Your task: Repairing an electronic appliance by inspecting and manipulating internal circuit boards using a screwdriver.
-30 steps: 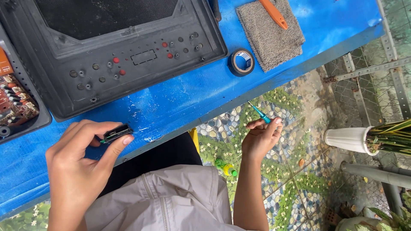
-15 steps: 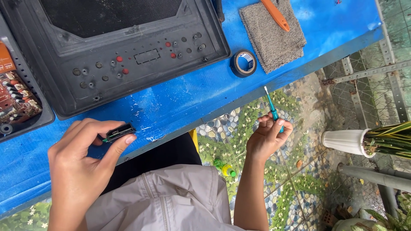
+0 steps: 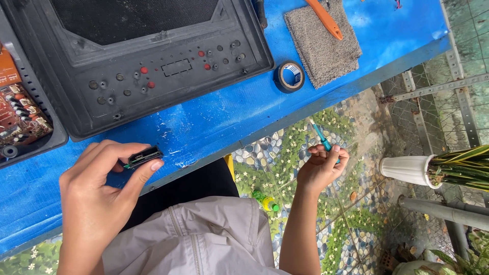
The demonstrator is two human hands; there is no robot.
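1. A small black plastic part (image 3: 145, 156) is pinched by the left hand (image 3: 97, 203) between thumb and forefinger, held just above the near edge of the blue table (image 3: 214, 119), likely so its face can be looked at from above

2. The left fingers are curled narrow around the part; a bit of green shows at its left end, too small to tell what it is

3. A thin screwdriver with a teal handle (image 3: 322, 138) is gripped by the right hand (image 3: 321, 170), fingers closed on the lower end, the tip pointed up and far-left; it is held off the table over the pebble-pattern floor (image 3: 285, 153), well apart from the left hand, seemingly kept ready but out of the way

4. A large black appliance housing (image 3: 153, 61) is laid flat on the far side of the table, with small red and grey button holes along its near strip, apparently opened up for access

5. A tray holding a brown circuit board (image 3: 18, 114) is seen at the left edge, touching or just beside the housing

6. A roll of black tape (image 3: 290, 76) is set to the right of the housing, just beside a grey cloth (image 3: 323, 43) on which an orange-handled tool (image 3: 326, 20) is rested

7. A white pot with a striped plant (image 3: 407, 169) is stood on the floor at the right

8. A grey garment (image 3: 188, 239) is seen near, on the person's lap
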